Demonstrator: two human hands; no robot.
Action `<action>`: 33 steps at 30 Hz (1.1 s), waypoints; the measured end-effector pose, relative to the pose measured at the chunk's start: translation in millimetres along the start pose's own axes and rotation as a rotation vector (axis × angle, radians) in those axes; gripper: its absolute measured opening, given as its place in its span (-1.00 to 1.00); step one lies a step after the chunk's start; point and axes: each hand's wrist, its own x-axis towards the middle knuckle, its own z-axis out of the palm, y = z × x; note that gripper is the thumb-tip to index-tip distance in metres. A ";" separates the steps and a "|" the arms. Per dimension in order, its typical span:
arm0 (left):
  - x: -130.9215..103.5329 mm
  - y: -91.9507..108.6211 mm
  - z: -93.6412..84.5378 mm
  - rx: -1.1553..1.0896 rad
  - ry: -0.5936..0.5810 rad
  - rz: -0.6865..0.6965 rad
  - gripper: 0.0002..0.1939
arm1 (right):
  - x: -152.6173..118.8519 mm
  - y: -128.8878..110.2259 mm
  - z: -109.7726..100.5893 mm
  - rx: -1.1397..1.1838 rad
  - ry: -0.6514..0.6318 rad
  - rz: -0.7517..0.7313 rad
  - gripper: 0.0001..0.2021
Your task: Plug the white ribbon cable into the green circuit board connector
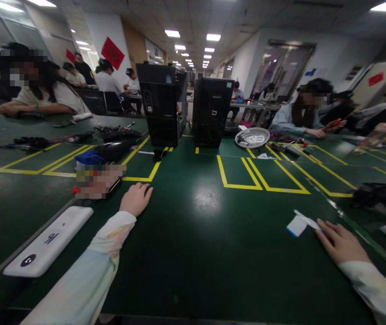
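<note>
My left hand lies palm down on the dark green tabletop, its fingers stretched out and holding nothing. It rests just to the right of a phone with a dark edge and a blurred-out surface. On the right, my right hand also lies flat, fingers extended. Its fingertips are at the end of a white strip, which joins a small white piece with a blue edge. Whether the fingertips press on the strip, I cannot tell.
A white power-bank-like device lies at left. Two black computer towers stand ahead, beside a white round basket. Yellow tape outlines rectangles on the table. A black pouch-like item and cables lie left. People sit across both sides.
</note>
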 end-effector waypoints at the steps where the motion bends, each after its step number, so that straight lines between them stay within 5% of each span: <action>1: 0.2 0.0 0.6 0.002 0.001 0.000 -0.46 | 2.5 -12.8 -0.1 0.032 -0.030 -0.030 -0.37; 13: -1.2 1.9 -2.4 -0.001 -0.010 0.012 -0.46 | 18.2 -221.2 -21.1 0.496 -0.096 -0.616 -0.59; 21: -1.0 1.5 -3.3 0.012 -0.010 0.006 -0.45 | 29.9 -334.7 -42.6 0.642 -0.215 -0.875 -0.61; 26: -0.6 0.7 -2.0 0.023 -0.005 0.009 -0.45 | 22.5 -365.6 -51.5 0.654 -0.287 -0.962 -0.55; 33: 0.0 0.6 0.3 0.039 0.009 0.015 -0.47 | 18.3 -363.3 -50.1 0.676 -0.296 -0.999 -0.52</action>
